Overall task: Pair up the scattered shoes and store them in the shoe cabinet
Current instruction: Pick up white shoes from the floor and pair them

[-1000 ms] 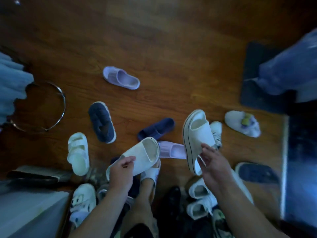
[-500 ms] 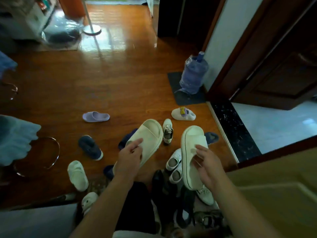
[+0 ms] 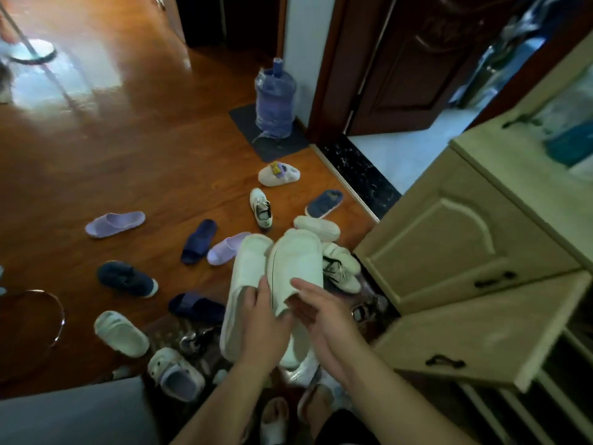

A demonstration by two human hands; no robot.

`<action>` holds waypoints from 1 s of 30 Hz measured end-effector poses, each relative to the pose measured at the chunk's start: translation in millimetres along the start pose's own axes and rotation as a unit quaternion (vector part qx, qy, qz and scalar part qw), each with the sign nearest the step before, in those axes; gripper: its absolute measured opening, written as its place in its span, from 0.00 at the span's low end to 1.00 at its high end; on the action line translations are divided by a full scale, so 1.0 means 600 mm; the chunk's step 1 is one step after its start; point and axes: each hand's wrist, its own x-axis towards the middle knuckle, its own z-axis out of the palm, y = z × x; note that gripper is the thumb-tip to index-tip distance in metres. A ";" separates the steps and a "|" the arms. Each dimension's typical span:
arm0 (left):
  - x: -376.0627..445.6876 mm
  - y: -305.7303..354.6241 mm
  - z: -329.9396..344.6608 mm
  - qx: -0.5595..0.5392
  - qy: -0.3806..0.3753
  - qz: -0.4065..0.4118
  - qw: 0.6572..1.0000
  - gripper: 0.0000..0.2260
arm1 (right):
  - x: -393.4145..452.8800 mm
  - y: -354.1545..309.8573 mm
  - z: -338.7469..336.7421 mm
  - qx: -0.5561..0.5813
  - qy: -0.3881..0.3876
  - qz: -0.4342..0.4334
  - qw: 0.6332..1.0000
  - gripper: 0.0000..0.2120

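Hands (image 3: 290, 311) seemingly around paired slippers (image 3: 276, 281)

Cream slippers (image 3: 276, 284), lilac slide (image 3: 114, 223), beige cabinet (image 3: 465, 239).

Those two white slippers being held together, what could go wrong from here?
The left hand grips both white slippers while the right hand looks open beside them, so one might slip out. The open cabinet door juts out close by and could get bumped. Loose shoes such as the white sneakers crowd the floor underfoot, a possible trip hazard.
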 end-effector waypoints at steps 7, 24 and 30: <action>-0.039 -0.005 0.012 0.136 0.028 0.058 0.989 0.24 | -0.108 0.027 -0.072 -0.038 -0.039 -0.011 0.998 0.11; -0.112 -0.038 0.003 -0.284 -0.254 -0.190 0.905 0.14 | -0.115 0.158 -0.148 -0.625 0.101 -0.155 0.759 0.47; -0.110 -0.048 -0.019 -0.329 -0.258 -0.215 0.882 0.11 | -0.103 0.158 -0.107 -0.526 0.122 -0.201 0.817 0.38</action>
